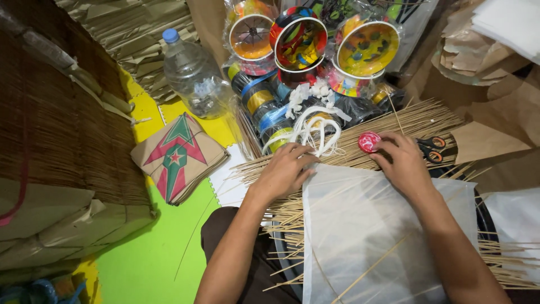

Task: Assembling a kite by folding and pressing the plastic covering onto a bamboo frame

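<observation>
White translucent paper sheet [371, 231], thin and kite-shaped, lay flat across the seated person's lap over a scatter of bamboo sticks [416, 121], its upper edge toward twelve o'clock and its body running down toward six. One slim spar [374, 266] showed beneath the paper, slanting from about seven o'clock up toward one. Left hand [284, 169]: resting on the sheet's upper left corner at about eleven o'clock, fingers loosely curled and pressed down on the paper's edge, not spread; whether anything was pinched under them could not be told. Right hand [402, 163]: set at the upper right corner, about one o'clock, fingers bent, its fingertips touching a small round red lid or pot [369, 142] that sat just beyond the sheet's top edge. Both hands lay on the far edge of the paper, so the sheet stretched from them back toward the body; the right hand was the nearer to the red pot. Loops of white string [315, 132] lay at twelve o'clock, just beyond the left hand's knuckles. Orange-handled scissors [432, 149] lay just beside the right hand at about two o'clock. Further off: painted spools [298, 42] at twelve, a clear plastic bottle [194, 73] at ten, a stack of folded printed kites [179, 155] at nine on a green and yellow mat [152, 253].
</observation>
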